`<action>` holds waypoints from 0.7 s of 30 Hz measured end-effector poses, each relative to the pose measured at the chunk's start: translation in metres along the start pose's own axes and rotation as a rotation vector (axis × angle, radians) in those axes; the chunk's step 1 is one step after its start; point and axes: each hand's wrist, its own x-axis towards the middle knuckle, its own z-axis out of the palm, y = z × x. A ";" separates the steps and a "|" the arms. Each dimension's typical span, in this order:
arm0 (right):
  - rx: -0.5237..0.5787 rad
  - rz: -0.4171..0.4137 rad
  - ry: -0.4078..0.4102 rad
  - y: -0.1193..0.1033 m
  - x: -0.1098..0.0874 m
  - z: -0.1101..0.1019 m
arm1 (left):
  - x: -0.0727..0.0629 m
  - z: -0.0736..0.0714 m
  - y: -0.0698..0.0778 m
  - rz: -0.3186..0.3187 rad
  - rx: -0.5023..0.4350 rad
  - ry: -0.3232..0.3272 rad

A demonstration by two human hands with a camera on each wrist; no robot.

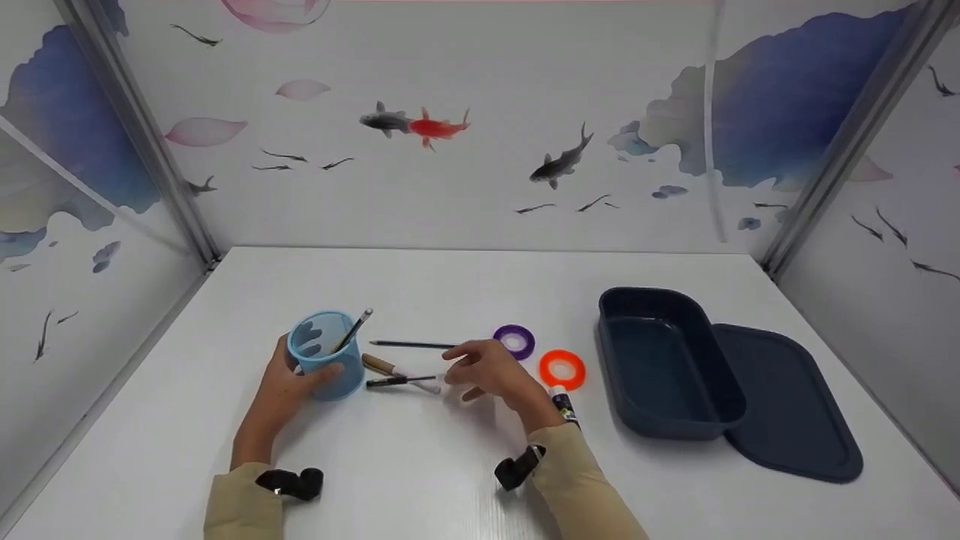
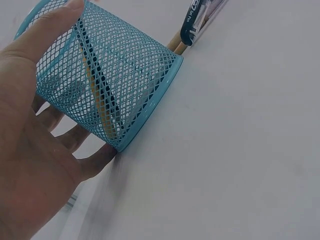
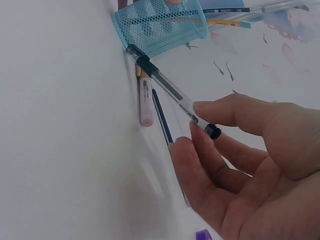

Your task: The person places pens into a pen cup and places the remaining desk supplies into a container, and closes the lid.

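Here, a light-blue mesh cup point(image 1: 349, 376) sits in the grip of the left hand point(image 1: 287, 384), whose fingers wrap one side while the thumb presses the near wall. It stands roughly upright at the left of the table point(image 1: 420, 480); whether its base touches I can't tell. Two pencils point(image 3: 231, 23) lean inside, their ends poking above the rim.

The fingers of the right hand point(image 1: 491, 371) pinch a clear gel pen point(image 3: 172, 90) close to one dark end, its capped end pointing at the cup. Behind the pen, a pale marker point(image 3: 146, 102) with a tan end lies near the cup, and a dark pencil point(image 1: 412, 344) lies beyond it.

Farther right are a purple tape roll point(image 1: 530, 343), an orange tape roll point(image 1: 547, 371) and a glue stick point(image 1: 563, 403), partly hidden by the right wrist. A dark blue box point(image 1: 667, 429) stands past them, with a matching lid point(image 1: 787, 397) flat along its right side.
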 end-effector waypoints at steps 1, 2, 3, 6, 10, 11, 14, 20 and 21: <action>0.028 -0.016 0.009 -0.002 -0.001 0.000 | 0.000 0.001 0.000 0.000 -0.004 -0.002; 0.061 -0.036 0.019 -0.003 -0.001 0.000 | 0.000 0.001 0.000 -0.001 -0.006 -0.004; 0.089 -0.062 0.028 -0.005 -0.002 0.000 | 0.000 0.001 0.000 -0.002 -0.004 -0.005; 0.153 -0.135 0.055 -0.009 -0.004 0.001 | 0.000 0.002 0.000 -0.004 0.005 -0.005; 0.199 -0.224 0.096 -0.014 -0.005 0.003 | -0.001 0.001 0.001 0.003 0.002 0.002; 0.206 -0.243 0.113 -0.016 -0.006 0.003 | -0.001 0.001 0.002 0.007 0.002 0.004; 0.246 -0.281 0.173 -0.021 -0.009 0.003 | 0.000 0.002 0.003 0.015 0.006 0.006; 0.401 -0.305 0.282 -0.037 -0.015 0.007 | 0.000 0.002 0.002 0.004 0.010 0.009; 0.429 -0.312 0.296 -0.039 -0.016 0.007 | -0.001 0.002 0.001 0.002 0.011 0.008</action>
